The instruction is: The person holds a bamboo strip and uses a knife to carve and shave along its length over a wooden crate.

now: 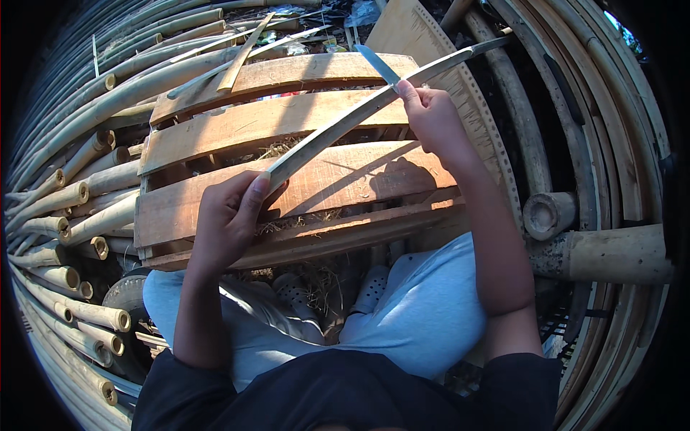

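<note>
A long split bamboo strip [345, 120] runs slantwise above the slatted wooden crate [345, 172], from near left to far right. My left hand [233, 215] grips its near end, thumb laid along the top. My right hand [431, 118] is closed around a knife, whose handle is hidden in the fist. The knife's blade [377, 65] points up and left and crosses the strip, apparently touching it; its cutting edge is too small to make out. Shadows of the strip and my right hand fall on the crate's slats.
Bamboo poles [100, 237] lie stacked along the left. Thin bamboo slivers [244, 54] rest on the crate's far side. A plywood sheet [467, 115] leans at the right, beside a thick bamboo pole [611, 255] and long curved slats [632, 144]. Scraps [287, 11] litter the ground beyond.
</note>
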